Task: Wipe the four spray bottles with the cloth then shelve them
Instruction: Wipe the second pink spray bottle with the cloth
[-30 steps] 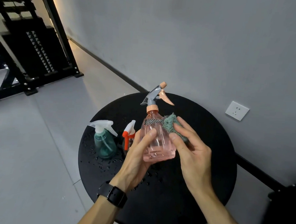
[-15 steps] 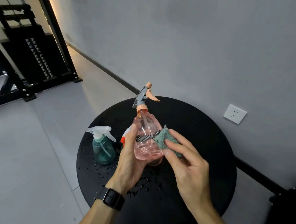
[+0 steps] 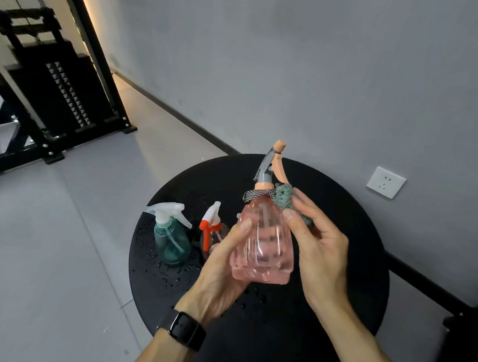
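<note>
My left hand (image 3: 222, 265) grips a clear pink spray bottle (image 3: 262, 245) above the round black table (image 3: 352, 269); the bottle has a grey and peach trigger head and a checked ribbon at its neck. My right hand (image 3: 316, 245) pinches a teal cloth (image 3: 285, 195) against the bottle's right shoulder, just under the neck. A teal spray bottle (image 3: 171, 238) with a white trigger stands on the table's left side. Beside it a bottle with a white and orange trigger (image 3: 210, 223) is partly hidden behind my left hand.
Water droplets (image 3: 169, 276) spot the table's left and front. A grey wall with a white socket (image 3: 386, 182) rises close behind. A black weight machine (image 3: 51, 93) stands on the grey floor at far left. A dark object (image 3: 462, 344) sits at the right edge.
The pink bottle has been turned upright and brought closer, its base now toward me. The cloth has slid from the bottle's waist up to its shoulder.
</note>
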Motion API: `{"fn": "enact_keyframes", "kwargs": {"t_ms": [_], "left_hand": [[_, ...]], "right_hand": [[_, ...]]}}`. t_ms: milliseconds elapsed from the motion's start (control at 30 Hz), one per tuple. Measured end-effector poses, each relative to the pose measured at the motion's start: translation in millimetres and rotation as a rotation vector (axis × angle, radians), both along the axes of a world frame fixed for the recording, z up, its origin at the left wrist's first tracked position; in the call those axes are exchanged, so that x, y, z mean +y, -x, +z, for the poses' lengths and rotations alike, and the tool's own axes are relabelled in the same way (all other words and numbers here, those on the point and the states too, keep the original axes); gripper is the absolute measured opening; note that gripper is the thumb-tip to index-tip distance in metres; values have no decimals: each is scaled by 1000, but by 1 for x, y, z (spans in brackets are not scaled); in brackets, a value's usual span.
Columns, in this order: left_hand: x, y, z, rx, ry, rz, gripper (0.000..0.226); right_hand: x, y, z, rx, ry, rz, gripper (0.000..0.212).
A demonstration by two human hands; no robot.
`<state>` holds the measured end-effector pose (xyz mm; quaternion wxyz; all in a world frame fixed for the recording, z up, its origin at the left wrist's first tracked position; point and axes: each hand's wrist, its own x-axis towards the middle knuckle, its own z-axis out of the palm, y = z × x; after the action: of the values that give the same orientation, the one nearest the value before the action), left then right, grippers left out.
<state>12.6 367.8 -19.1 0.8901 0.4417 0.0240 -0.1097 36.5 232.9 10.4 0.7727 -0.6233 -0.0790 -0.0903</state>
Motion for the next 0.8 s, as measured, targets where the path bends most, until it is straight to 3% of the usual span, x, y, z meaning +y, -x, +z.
{"fn": "enact_keyframes", "kwargs": {"t_ms": [167,433,800], "left_hand": [[-1,0,2,39,-67,9,54],[0,-1,5,35,-214,34,39],[0,-4,5,120,-37,158,41]], "right_hand": [[-1,3,-2,14,-20,23,30],[-1,7,-9,-36,74,33,30],[0,13,-11,-1,132,105,32]]}}
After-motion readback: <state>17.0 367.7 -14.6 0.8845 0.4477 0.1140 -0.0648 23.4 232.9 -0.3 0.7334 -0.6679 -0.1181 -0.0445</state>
